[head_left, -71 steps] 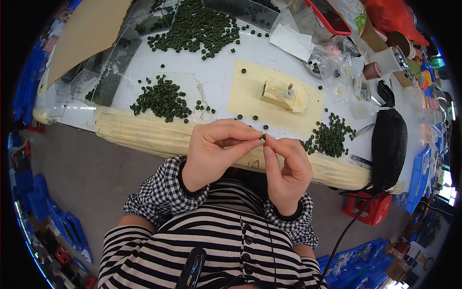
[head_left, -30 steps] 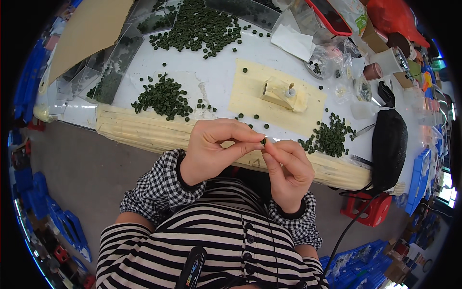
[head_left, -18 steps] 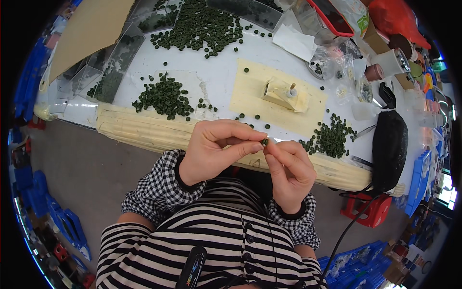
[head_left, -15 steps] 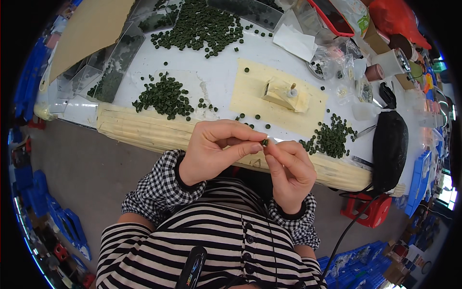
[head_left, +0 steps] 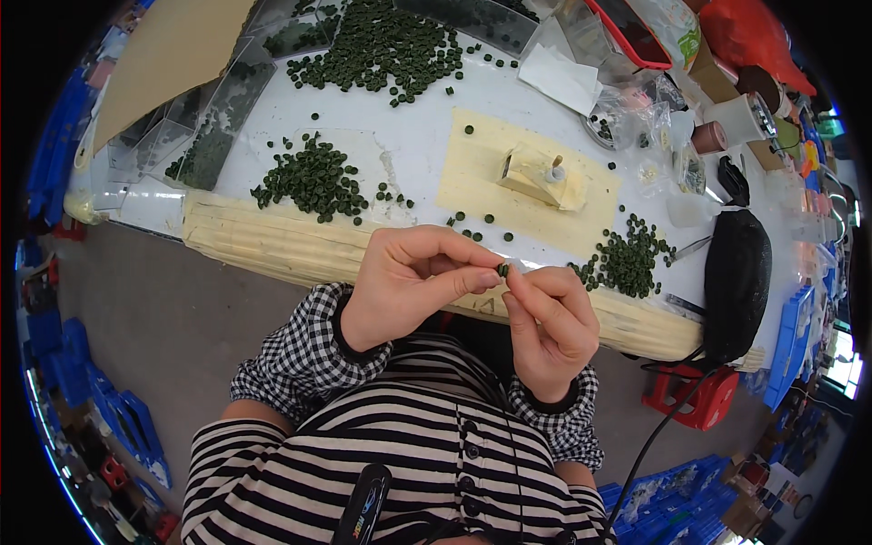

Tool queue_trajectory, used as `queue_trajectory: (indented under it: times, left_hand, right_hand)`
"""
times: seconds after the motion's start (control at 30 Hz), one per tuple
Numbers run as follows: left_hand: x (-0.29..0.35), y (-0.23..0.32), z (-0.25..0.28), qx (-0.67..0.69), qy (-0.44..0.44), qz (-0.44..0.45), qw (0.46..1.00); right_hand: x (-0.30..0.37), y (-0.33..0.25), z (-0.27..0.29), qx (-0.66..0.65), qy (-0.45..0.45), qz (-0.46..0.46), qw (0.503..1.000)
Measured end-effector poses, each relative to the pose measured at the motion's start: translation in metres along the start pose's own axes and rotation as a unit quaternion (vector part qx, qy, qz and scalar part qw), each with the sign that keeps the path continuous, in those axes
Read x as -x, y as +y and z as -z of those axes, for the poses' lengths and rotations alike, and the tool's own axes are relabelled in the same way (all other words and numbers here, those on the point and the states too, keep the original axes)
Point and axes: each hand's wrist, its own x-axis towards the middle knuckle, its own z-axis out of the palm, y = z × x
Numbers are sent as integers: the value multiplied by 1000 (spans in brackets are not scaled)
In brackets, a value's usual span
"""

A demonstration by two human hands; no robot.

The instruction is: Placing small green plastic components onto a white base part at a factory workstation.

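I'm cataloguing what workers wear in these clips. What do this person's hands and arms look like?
The left hand and right hand are bare, with no gloves or rings visible. Puffy black-and-white checked sleeve covers, with dark bands at the wrists, wrap the forearms. Above them, a little bare arm shows below the cream-and-black striped sleeves.
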Motion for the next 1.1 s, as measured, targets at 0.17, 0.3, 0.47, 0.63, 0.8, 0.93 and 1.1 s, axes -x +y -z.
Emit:
queue_trajectory:
  times: [0.17,0.3,0.47,0.63,0.8,0.93,1.1]
  left_hand:
    - [-1,0,0,-70,2,-63,996]
    - [-4,3,0,-177,-11,-157,971]
    - [-2,2,2,-92,-5,-67,994]
    - [-2,3,2,-88,-12,-60,994]
    - [-3,3,3,-106,-16,-82,991]
    - [-1,5,3,-88,-24,-48,995]
    - [0,5,0,-61,-26,-46,997]
  right_hand:
    - [-1,-3,0,-1,-15,0,1000]
    - [-1,-4,2,-47,-27,-41,998]
    - [1,-2,0,-32,-24,-8,999]
    - [2,-1,1,-33,-24,-11,999]
    - [1,-1,2,-41,-27,-13,999]
    - [0,-1,4,-29,-34,8,999]
    - [-2,0,8,-18,-49,38,998]
